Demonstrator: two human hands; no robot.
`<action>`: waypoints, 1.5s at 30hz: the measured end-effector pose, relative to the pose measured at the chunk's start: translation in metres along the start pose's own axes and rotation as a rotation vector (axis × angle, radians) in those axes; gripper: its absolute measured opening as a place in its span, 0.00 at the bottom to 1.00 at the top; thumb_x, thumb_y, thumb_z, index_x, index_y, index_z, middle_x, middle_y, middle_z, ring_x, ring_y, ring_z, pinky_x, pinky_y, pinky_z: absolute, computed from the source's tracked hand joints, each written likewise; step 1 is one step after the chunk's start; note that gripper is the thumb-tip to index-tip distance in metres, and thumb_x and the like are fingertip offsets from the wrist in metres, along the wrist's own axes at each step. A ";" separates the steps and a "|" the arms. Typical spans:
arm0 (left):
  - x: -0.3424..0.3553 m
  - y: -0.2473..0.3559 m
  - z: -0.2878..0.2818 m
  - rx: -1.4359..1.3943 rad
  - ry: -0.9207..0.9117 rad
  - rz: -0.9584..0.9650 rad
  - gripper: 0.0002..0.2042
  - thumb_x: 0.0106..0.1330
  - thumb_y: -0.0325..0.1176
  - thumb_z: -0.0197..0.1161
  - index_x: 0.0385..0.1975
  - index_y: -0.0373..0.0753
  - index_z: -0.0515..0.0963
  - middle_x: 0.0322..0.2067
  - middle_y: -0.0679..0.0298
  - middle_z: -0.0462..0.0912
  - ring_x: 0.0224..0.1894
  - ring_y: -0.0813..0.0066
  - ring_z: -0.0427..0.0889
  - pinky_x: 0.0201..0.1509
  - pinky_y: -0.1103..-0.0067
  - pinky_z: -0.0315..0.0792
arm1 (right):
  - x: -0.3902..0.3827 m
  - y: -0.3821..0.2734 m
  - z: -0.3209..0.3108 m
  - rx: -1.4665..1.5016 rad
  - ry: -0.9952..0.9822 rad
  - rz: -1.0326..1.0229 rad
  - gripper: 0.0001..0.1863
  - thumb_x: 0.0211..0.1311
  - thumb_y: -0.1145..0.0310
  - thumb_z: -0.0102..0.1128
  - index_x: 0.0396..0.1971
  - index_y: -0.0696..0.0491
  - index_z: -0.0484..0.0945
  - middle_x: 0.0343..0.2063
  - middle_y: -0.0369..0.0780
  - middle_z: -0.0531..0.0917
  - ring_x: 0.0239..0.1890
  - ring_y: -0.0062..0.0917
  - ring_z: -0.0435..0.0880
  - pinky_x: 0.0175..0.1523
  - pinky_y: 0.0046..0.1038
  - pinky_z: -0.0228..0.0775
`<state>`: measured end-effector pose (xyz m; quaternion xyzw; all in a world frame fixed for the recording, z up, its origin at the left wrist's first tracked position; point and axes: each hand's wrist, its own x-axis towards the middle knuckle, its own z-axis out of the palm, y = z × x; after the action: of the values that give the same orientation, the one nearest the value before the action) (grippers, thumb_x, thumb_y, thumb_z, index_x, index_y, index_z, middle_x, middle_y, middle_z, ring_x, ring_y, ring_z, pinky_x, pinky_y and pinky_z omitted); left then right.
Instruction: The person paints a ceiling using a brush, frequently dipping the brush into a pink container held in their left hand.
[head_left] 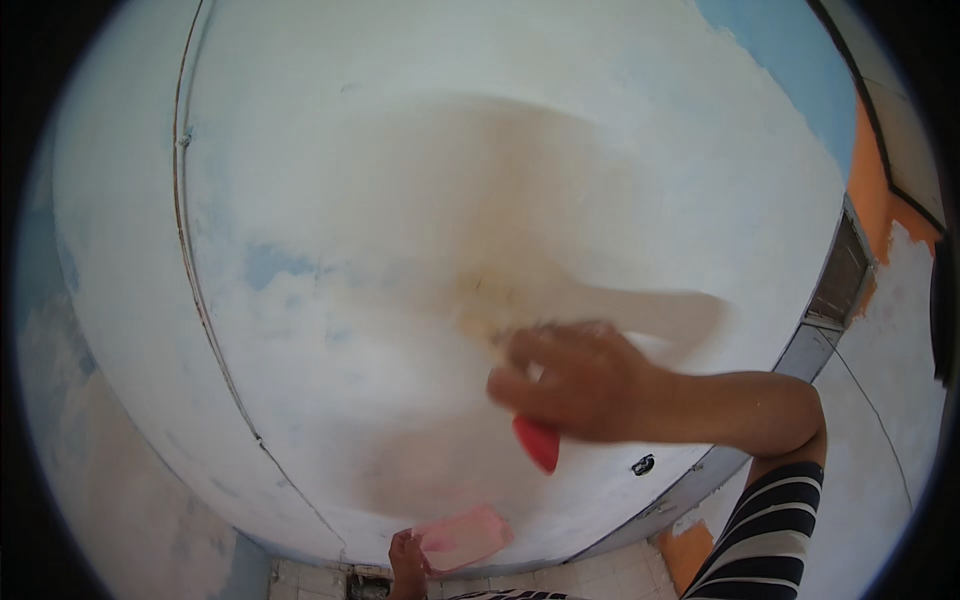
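My right hand [580, 380] is raised in front of a white-painted wall [400, 200], its fingers wrapped round a paintbrush. The red end of the paintbrush's handle [538, 446] sticks out below my fist. Its pale yellowish bristles are smeared by motion against the wall; whether they touch it I cannot tell. Low down, my left hand [406, 556] grips the left edge of a pink, translucent shallow tray [470, 538]. A darker pink patch shows inside the tray, but its contents are unclear.
A thin cable [185, 220] runs down the wall at left. Blue patches [275, 265] show through the white, and a blue area fills the upper right. A small dark fitting [643, 465] sits low on the wall. A framed opening [840, 265] and orange paint stand at right. Below are tiles [630, 570].
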<state>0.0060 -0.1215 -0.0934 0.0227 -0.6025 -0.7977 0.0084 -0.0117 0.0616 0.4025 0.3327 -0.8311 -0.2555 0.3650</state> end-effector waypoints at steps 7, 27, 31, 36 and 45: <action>0.007 -0.001 0.011 -0.235 0.087 -0.106 0.15 0.66 0.35 0.55 0.46 0.32 0.66 0.38 0.56 0.79 0.39 0.68 0.82 0.39 0.76 0.78 | 0.034 0.133 -0.045 0.800 0.432 0.544 0.10 0.55 0.73 0.63 0.37 0.58 0.77 0.28 0.40 0.83 0.27 0.22 0.83 0.32 0.24 0.77; 0.008 0.028 0.013 -0.264 0.072 -0.193 0.13 0.62 0.35 0.57 0.42 0.35 0.71 0.31 0.63 0.78 0.29 0.77 0.77 0.29 0.81 0.72 | -0.007 0.009 -0.002 0.482 -0.055 -0.026 0.08 0.58 0.70 0.58 0.38 0.48 0.76 0.36 0.44 0.81 0.38 0.34 0.83 0.42 0.33 0.76; -0.001 0.028 0.003 -0.269 0.122 -0.170 0.13 0.62 0.35 0.57 0.42 0.33 0.71 0.35 0.60 0.78 0.38 0.71 0.80 0.43 0.76 0.76 | 0.017 0.128 -0.053 0.565 0.328 0.414 0.08 0.59 0.74 0.60 0.38 0.59 0.77 0.30 0.40 0.84 0.33 0.24 0.84 0.41 0.27 0.77; 0.000 0.024 0.006 -0.366 0.103 -0.139 0.13 0.62 0.33 0.56 0.42 0.33 0.70 0.36 0.60 0.78 0.39 0.71 0.80 0.45 0.76 0.76 | 0.033 0.251 -0.148 0.099 0.946 0.470 0.03 0.59 0.78 0.56 0.29 0.53 0.75 0.21 0.35 0.76 0.26 0.21 0.73 0.33 0.25 0.68; -0.010 0.021 0.002 -0.296 0.184 -0.066 0.13 0.65 0.35 0.56 0.42 0.32 0.70 0.31 0.62 0.76 0.30 0.76 0.75 0.33 0.79 0.71 | -0.022 0.087 0.029 -0.479 0.226 -0.064 0.10 0.58 0.63 0.55 0.40 0.44 0.77 0.41 0.39 0.80 0.41 0.34 0.82 0.43 0.35 0.75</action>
<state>0.0158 -0.1249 -0.0720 0.1139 -0.4741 -0.8721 0.0405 -0.0548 0.1392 0.4332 0.2896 -0.6900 -0.4175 0.5155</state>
